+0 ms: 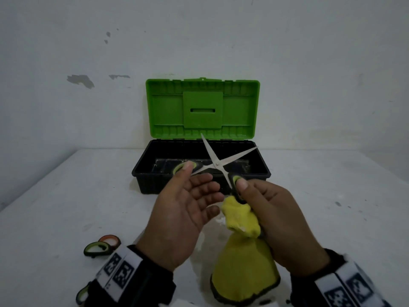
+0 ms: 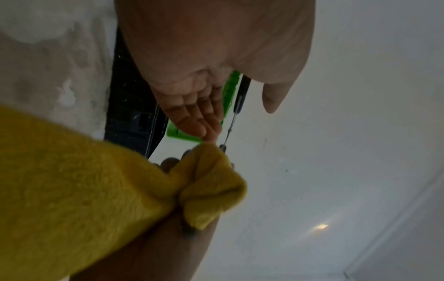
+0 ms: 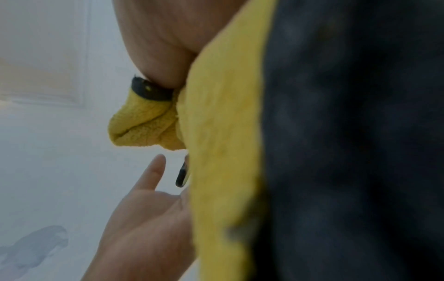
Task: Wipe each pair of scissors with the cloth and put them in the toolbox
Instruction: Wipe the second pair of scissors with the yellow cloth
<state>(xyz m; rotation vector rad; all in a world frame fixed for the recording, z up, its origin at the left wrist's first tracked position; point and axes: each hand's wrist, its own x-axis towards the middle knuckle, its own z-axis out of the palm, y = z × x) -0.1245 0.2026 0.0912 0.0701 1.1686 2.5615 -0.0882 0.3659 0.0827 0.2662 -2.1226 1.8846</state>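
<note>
A pair of scissors (image 1: 218,165) with green-and-black handles is held spread wide open in the air, just in front of the toolbox (image 1: 200,173). The blades form an X above the near wall of the toolbox.

The left hand (image 1: 183,209) holds one handle loop: the thumb presses on top of the loop, and the other fingers lie nearly straight beneath it. The right hand (image 1: 274,218) grips the other handle loop with the thumb on top. The same hand also clutches a yellow cloth (image 1: 241,251), which is bunched below the handle and hangs down toward the tabletop (image 1: 66,196).

The toolbox stands at the far side of the tabletop, against the wall. Its green lid (image 1: 202,108) is raised upright and the black tray is open.

More scissors handles (image 1: 100,247) lie on the near left of the tabletop, one green and one orange. They are partly hidden behind the left wrist. Another green handle (image 1: 81,295) shows at the bottom left edge.
</note>
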